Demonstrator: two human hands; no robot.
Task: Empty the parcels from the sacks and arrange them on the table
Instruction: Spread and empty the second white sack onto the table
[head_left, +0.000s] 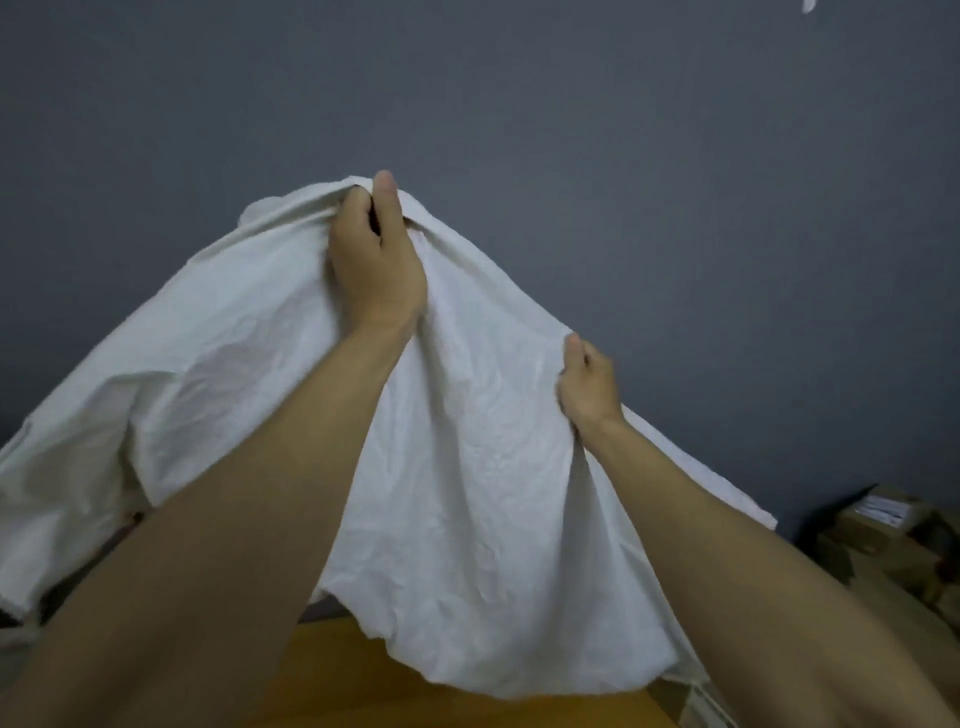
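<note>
1. White cloth sack (483, 493) hangs lifted above the wooden table (337, 680). Its top edge slopes down to the right and its folds fall straight down.
2. Brown parcels (883, 535) sit low at the right; whether they are on the table I cannot tell.
3. Left hand (376, 260) grips the sack's highest fold.
4. Right hand (589, 387) pinches the sack's edge lower down, to the right.

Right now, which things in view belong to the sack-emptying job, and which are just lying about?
Job:
white sack, held up by the left hand and right hand
cardboard parcels, lower right
wooden table

Lying about:
grey wall
white scrap at the top edge, too cut off to identify
</note>
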